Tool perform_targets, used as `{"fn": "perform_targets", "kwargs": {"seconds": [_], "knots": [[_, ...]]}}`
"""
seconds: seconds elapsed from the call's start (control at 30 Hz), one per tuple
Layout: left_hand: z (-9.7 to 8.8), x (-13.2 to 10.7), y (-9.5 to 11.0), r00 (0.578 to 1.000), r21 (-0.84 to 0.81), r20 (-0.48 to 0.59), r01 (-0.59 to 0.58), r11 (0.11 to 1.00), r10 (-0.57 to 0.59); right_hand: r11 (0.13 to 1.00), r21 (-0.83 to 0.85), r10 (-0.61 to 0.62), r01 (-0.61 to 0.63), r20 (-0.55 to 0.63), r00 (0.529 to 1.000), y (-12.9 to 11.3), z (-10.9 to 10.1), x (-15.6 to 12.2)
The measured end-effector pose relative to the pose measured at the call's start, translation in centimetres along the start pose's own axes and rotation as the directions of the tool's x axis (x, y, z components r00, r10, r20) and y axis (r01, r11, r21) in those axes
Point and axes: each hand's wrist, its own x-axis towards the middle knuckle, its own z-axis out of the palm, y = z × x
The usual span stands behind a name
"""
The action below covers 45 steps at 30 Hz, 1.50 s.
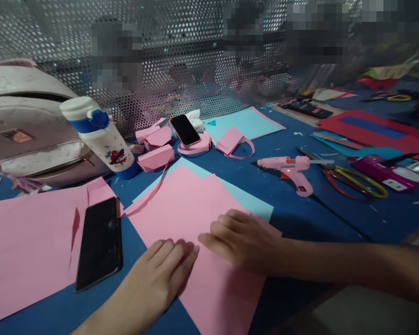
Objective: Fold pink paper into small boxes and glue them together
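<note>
A pink paper sheet (pixel 185 209) lies on the blue table (pixel 300 218), over a light blue sheet (pixel 246 197). My left hand (pixel 160 272) rests flat on the pink sheet's near left part, fingers together and stretched out. My right hand (pixel 242 239) lies palm down on the same sheet, fingers extended toward the left hand. Neither hand holds anything. A thin pink paper strip (pixel 146 197) runs off the sheet's left edge.
A black phone (pixel 99 244) lies on another pink sheet (pixel 28 242) at left. A white and blue bottle (pixel 99 137), a backpack (pixel 28 125), folded pink paper pieces (pixel 155 158), a second phone (pixel 185 130), a pink glue gun (pixel 289 170) and scissors (pixel 356 181) stand behind.
</note>
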Motion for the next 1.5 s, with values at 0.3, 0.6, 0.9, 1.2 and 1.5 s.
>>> {"fn": "perform_targets", "kwargs": {"seconds": [0.3, 0.6, 0.9, 1.2, 1.5], "knots": [[0.6, -0.5, 0.0, 1.0, -0.02, 0.001, 0.026, 0.999, -0.026, 0.985, 0.114, 0.111, -0.128, 0.141, 0.984, -1.3, -0.5, -3.2], [0.6, -0.8, -0.2, 1.0, -0.036, 0.018, 0.003, 0.999, -0.002, 0.972, 0.06, 0.214, -0.229, 0.187, 0.959, -0.1, -1.9, -5.6], [0.7, -0.7, -0.4, 0.999, -0.143, 0.042, 0.008, 0.99, -0.002, 0.95, -0.099, 0.309, -0.295, 0.188, 0.932, 0.3, -2.7, -7.1], [-2.1, 0.2, -2.8, 0.859, -0.645, 0.281, 0.5, 0.578, -0.429, 0.894, -0.012, 0.423, -0.449, 0.356, 0.833, 2.8, -4.6, -4.8], [-0.7, -0.1, -2.2, 0.876, -0.516, 0.287, 0.483, 0.707, -0.388, 0.813, 0.392, 0.241, -0.43, 0.446, 0.862, 4.5, -1.0, -1.5]]}}
